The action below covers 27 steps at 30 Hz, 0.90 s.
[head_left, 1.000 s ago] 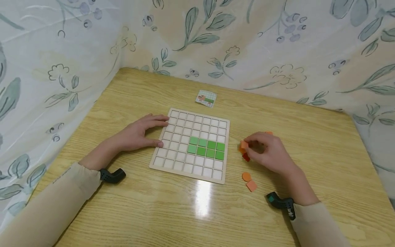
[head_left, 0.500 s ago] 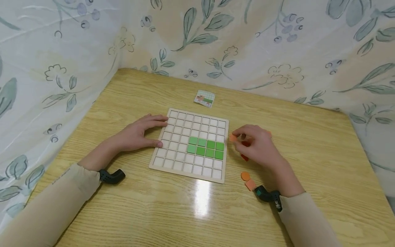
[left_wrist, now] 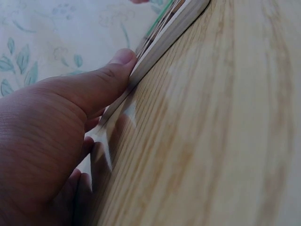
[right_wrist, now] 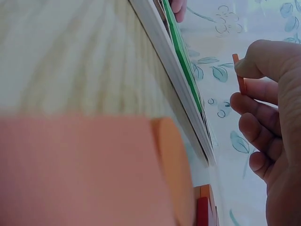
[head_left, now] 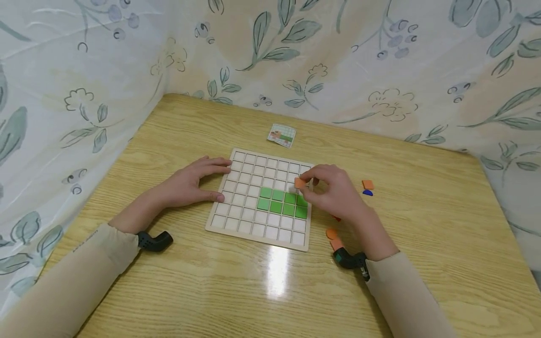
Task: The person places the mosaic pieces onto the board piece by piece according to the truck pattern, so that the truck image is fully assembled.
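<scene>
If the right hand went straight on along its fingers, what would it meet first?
Most likely the grid board, beneath the orange tile the right hand pinches; the gap's depth is unclear.

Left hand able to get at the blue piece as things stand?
Probably not directly: the left hand is at the left edge of the board, and that board plus the right hand, pinching an orange tile, lie between it and the blue piece.

Nothing is readable; marks (head_left: 87, 243) on the left sleeve (head_left: 72, 281) are too small.
</scene>
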Tool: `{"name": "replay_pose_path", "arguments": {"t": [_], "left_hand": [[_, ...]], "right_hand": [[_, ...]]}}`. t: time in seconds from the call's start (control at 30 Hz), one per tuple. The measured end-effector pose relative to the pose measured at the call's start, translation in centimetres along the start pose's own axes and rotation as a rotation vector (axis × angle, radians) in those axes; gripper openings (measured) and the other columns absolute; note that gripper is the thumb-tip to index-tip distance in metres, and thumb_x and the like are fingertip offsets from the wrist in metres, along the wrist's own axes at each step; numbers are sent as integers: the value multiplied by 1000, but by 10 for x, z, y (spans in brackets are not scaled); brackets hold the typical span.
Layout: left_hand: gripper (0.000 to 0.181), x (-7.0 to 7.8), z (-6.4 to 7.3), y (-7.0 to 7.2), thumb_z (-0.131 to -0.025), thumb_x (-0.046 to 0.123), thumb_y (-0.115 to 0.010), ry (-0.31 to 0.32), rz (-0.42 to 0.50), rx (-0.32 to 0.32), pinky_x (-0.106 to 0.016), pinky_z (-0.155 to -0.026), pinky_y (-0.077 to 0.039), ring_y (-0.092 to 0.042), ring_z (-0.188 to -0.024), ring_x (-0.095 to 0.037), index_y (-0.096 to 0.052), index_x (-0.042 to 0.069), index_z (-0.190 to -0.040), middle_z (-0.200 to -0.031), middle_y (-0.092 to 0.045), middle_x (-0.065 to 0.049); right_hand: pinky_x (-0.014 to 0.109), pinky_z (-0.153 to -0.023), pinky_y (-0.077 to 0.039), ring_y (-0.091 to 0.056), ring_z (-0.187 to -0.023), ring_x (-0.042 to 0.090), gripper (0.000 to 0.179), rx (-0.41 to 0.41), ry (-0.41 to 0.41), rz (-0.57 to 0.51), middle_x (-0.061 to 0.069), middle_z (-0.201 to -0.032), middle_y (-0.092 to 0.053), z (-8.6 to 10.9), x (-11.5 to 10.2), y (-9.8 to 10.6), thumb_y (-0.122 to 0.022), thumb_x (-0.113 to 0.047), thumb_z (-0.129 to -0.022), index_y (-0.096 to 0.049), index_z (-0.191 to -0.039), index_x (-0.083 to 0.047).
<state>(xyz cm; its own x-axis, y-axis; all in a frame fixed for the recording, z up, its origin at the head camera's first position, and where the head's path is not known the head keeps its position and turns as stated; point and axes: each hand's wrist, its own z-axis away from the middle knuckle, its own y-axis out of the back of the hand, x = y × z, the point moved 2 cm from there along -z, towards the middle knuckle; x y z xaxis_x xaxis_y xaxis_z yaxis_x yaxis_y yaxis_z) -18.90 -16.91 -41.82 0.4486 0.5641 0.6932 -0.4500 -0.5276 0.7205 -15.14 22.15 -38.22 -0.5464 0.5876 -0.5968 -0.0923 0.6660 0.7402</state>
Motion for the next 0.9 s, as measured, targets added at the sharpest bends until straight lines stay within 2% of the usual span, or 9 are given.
{"name": "replay_pose_path", "arguments": {"t": [0.33,0.47,0.67,0.9], "left_hand": [[78,1,-1,1,-93,42,-89,-9,3,-4,-61,-135,-10,-13,-167,-42,-59,12,-159,-175,-38,-1],[77,2,-1,1,-94,42,-88,-12,1,-3,-61,-135,-10,-14,-166,-42,-58,12,-159,-175,-38,-2],[78,1,-1,0,-93,41,-89,-17,-7,4,-60,-135,-10,-14,-167,-40,-59,12,-159,-175,-39,-2],[77,0,-2,-1,-93,38,-90,-40,-4,11,-57,-135,-9,-16,-166,-39,-59,11,-158,-174,-40,-3]], "right_hand": [[42,-84,-51,-65,-84,19,16,-37,-22,6,-4,-100,-78,-4,-9,-8,-85,-15,-93,-85,-109,-11],[40,-79,-52,-64,-82,18,16,-53,-23,9,-5,-98,-78,-6,-11,-12,-84,-15,-93,-86,-108,-10],[37,-73,-54,-63,-79,17,14,-74,9,0,-5,-98,-79,-8,-16,-21,-84,-19,-96,-86,-108,-11],[38,-78,-54,-64,-80,14,14,-80,42,6,-7,-99,-78,-8,-22,-32,-84,-21,-96,-86,-108,-13]]}}
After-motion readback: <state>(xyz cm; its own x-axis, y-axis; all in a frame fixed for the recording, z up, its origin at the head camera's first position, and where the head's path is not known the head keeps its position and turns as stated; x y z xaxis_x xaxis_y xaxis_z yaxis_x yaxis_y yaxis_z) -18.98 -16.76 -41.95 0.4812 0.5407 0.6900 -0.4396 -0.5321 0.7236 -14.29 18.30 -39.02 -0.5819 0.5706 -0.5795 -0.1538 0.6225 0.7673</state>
